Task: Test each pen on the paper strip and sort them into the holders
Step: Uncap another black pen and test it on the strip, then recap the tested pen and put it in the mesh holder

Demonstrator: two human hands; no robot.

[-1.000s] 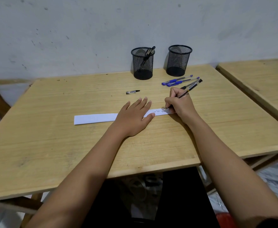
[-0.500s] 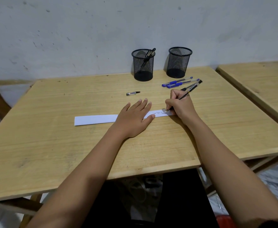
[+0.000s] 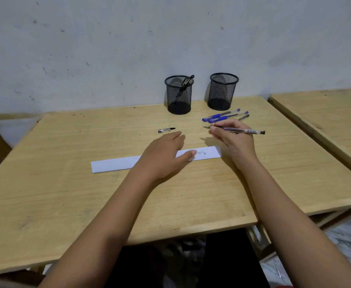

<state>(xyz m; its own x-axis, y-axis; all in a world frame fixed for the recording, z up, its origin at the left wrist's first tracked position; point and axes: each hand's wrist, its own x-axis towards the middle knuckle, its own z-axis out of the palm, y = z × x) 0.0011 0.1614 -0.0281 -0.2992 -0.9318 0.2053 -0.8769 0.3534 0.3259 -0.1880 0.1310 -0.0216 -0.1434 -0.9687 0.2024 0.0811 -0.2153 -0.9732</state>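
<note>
Change vs half a sec ago: the pen (image 3: 241,130) is off the paper strip (image 3: 116,165). It was tip-down at the strip's right end. Now it hangs above the desk (image 3: 87,194) just beyond that end, approx level, w/ the tip pointing left. The right hand (image 3: 235,140) pinches it near the tip, fingers clamped on the barrel.

The left hand (image 3: 166,156) has also moved. It was flat on the strip's middle; now only the thumb side lies on the strip. Its fingers are straight & apart, holding nothing, and stretch past the strip's far edge toward the loose cap (image 3: 166,130), which lies on the desk a little beyond the strip. Fingertips near the cap, not touching. The hand is a bit blurred.

Scribbles (image 3: 202,153) show at the strip's right end, right by the thumb, so this pen prob writes: test done for it. Next calls for capping it, then dropping it in a holder.

Both holders stand well beyond the strip at the desk's back edge. The left holder (image 3: 179,94) already has one dark pen (image 3: 186,83) leaning in it. The right holder (image 3: 223,91) looks empty, though the mesh hides the bottom.

Blue pens (image 3: 224,116) lie in a bunch btwn the strip's right end & the right holder, just behind the right hand, untested by the look of it. Count unclear, at least three. So early in the job: one sorted, one tested, the rest to go.
</note>
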